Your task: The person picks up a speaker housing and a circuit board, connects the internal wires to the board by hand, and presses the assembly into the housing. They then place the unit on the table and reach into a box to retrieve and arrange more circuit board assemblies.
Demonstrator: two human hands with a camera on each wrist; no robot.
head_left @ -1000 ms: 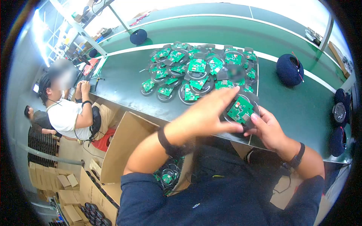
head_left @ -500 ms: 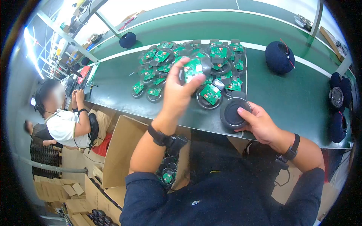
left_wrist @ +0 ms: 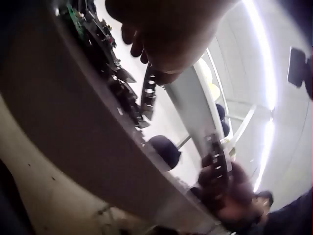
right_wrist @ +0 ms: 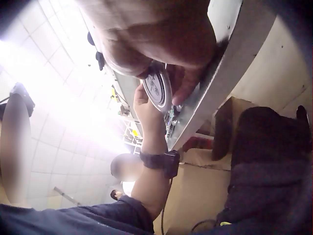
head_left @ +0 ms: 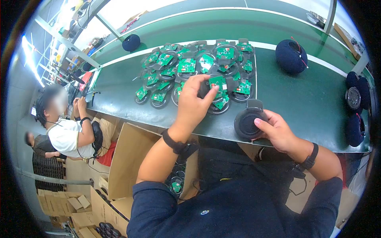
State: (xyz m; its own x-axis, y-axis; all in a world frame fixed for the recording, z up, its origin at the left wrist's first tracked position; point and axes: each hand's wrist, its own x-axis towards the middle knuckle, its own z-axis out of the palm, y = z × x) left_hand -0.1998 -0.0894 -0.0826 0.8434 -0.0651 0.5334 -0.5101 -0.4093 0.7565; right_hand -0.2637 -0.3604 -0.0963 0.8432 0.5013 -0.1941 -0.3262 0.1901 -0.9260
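Observation:
My left hand (head_left: 194,97) pinches a dark round disc carrying a green circuit board (head_left: 216,82), board side up, at the front of a heap of similar board discs (head_left: 186,65). In the left wrist view that disc (left_wrist: 148,93) appears edge-on below the fingers. Nearer the bench's front edge, my right hand (head_left: 278,131) grips another dark disc (head_left: 247,122) by its right side, thumb on its plain round face and a square tab pointing away. The right wrist view shows this disc's pale rim and marked face (right_wrist: 157,88).
A navy fabric ball with red wires (head_left: 291,56) sits on the bench (head_left: 274,91), and more dark round pieces (head_left: 354,99) line its right end. An open cardboard box (head_left: 133,160) stands below the front edge. Another person (head_left: 71,135) works at the left.
The right hand's disc, at first board side up with both hands at it, now shows its plain face. My left hand moved to the heap with a board disc, then shifted right and lower.

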